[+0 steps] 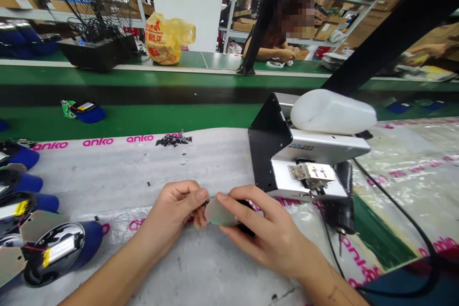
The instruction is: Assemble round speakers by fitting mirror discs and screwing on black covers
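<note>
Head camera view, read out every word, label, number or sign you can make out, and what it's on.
"anko": repeated in pink on the whitish plastic sheet.
Red Chinese characters on the crumpled yellow plastic bag: perhaps "最平"; the rest unreadable.
Blue and dark print on the silver-and-black metal machine: too small.
Brown cardboard boxes behind: too blurred.

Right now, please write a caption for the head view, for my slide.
Left hand and right hand meet at a pale flat plate above anko-printed sheeting, blue-cased assemblies at picture left.
</note>
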Demonstrator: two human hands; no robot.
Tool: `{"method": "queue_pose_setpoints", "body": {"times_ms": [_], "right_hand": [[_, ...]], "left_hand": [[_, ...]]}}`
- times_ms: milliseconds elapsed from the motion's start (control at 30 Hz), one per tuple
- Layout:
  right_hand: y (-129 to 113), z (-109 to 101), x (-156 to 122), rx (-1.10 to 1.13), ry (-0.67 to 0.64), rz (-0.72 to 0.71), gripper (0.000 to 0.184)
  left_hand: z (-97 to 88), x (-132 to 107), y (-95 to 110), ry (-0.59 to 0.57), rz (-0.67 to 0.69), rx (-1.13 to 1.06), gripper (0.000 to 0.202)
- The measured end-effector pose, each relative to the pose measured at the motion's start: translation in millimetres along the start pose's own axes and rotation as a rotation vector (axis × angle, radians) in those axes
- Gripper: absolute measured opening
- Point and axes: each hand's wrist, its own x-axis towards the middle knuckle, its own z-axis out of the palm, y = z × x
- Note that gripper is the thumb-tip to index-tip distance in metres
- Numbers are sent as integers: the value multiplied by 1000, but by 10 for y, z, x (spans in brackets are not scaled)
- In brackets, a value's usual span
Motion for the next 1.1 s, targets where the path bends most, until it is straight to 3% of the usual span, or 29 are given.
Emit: {"method": "queue_pose_setpoints", "body": {"times_ms": [300, 533, 667, 800, 933, 1100], "right_hand": [[-59, 7, 41, -204, 56, -76, 33], [-58, 6, 19, -64, 57, -12, 35], [-62, 52, 8, -30, 66, 6, 37], [-103, 63, 32, -98, 61, 15, 34], [-114, 41, 35, -110, 39, 11, 32], [-63, 20, 29, -111, 8, 25, 34]], "left_hand": [[68, -33, -51, 198, 145, 246, 35], [139, -64, 20, 272, 348, 427, 24], [120, -41, -32, 219, 221, 240, 33], [135, -38, -69, 238, 145, 98, 42], [136, -47, 9, 276, 244, 403, 37], [119, -83, 116, 220, 319, 670, 33]]}}
